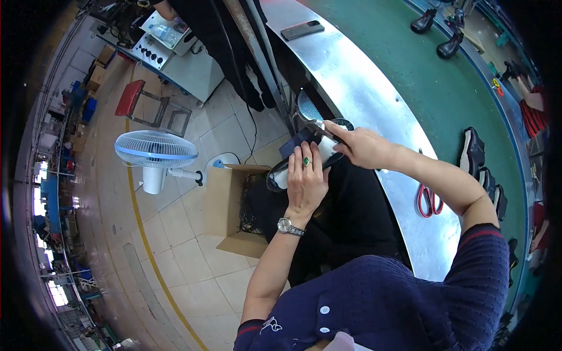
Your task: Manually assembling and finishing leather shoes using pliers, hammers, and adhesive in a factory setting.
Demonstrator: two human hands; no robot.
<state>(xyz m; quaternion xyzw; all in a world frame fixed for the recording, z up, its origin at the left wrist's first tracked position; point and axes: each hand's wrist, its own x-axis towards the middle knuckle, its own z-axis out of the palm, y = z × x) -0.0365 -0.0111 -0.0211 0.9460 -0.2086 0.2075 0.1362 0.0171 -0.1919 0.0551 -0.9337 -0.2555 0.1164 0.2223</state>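
Note:
A black shoe with a white sole (280, 179) lies slantwise above my lap, beside the metal bench. My left hand (307, 181) presses over its middle, fingers side by side, gripping it. At the shoe's other end, my right hand (364, 147) is closed around a thin metal tool (319, 125). The tool's exact kind is hard to make out, because the fingers cover part of it. Its tip points left, close to the sole. Red-handled scissors (430, 200) rest on the bench below my right forearm.
An open cardboard box (218, 196) with dark scraps stands left of my legs. Beyond it are a fan (155, 149) and a red stool (129, 98). A phone (302, 30) lies on the metal bench (366, 76). Several shoes (472, 151) sit on the green belt (380, 41). Another person (225, 55) stands ahead.

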